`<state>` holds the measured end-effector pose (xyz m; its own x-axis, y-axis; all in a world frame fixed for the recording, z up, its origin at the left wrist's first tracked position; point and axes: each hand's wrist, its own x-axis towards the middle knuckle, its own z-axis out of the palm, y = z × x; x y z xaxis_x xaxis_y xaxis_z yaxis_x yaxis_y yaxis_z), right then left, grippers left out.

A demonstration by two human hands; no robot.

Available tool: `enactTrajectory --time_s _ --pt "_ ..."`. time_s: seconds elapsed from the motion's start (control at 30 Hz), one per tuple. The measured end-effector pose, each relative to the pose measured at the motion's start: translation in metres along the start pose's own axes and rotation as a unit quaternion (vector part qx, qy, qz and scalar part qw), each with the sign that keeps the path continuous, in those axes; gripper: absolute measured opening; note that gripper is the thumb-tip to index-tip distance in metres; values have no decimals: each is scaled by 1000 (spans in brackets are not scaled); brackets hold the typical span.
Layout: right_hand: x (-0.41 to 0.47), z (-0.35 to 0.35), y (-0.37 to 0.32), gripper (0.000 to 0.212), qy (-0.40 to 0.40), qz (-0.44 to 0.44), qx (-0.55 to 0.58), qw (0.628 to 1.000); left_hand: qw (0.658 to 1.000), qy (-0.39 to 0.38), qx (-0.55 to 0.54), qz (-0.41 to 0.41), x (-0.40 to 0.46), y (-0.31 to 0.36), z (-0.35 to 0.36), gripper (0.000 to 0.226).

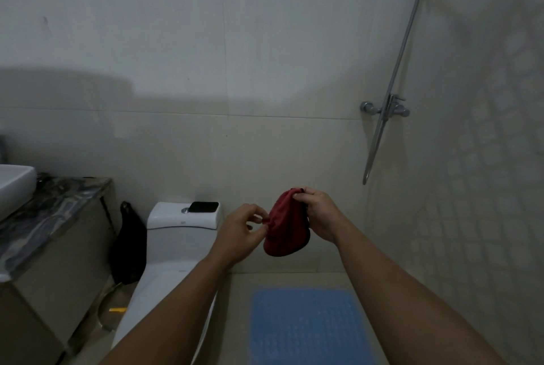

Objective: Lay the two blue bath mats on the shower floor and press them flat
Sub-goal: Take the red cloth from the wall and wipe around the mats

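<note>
A blue bath mat (307, 326) with a bumpy surface lies flat on the shower floor, below my arms and beside the toilet. Only this one mat shows in view. In front of me, at chest height, both hands hold a red cloth pouch (285, 226). My right hand (319, 214) grips its upper edge. My left hand (243, 229) pinches its left edge with thumb and fingers. The pouch hangs well above the mat.
A white toilet (173, 247) stands to the left with a dark phone (203, 207) on its tank. A black bag (129, 244) sits between the toilet and a marble-topped vanity (53, 205) with a white basin (14, 185). The shower mixer and rail (387, 108) hang on the right wall.
</note>
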<state>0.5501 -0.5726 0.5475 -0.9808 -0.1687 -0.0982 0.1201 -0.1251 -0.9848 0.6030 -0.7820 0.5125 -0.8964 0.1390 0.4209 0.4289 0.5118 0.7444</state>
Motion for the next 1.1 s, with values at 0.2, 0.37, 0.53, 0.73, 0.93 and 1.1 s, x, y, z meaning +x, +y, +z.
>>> enactTrajectory --time_s 0.2,0.37,0.53,0.73,0.93,1.1 --pt "2 -23 4 14 -4 21 -31 999 1000 -8 -14 -25 7 10 19 6" --pt "8 -60 18 10 -9 53 -154 987 976 -27 -135 -168 25 23 25 18" --pt "22 -71 31 23 -48 99 -91 990 942 -13 -215 -257 40 34 47 15" --pt "25 -94 40 34 -167 239 -35 956 893 83 -246 -368 36 27 76 13" --pt "37 -93 99 30 -135 317 53 937 838 135 -274 -451 2 0 106 14" --pt "34 -91 189 38 -118 408 69 903 822 112 -132 -543 -77 -72 141 30"
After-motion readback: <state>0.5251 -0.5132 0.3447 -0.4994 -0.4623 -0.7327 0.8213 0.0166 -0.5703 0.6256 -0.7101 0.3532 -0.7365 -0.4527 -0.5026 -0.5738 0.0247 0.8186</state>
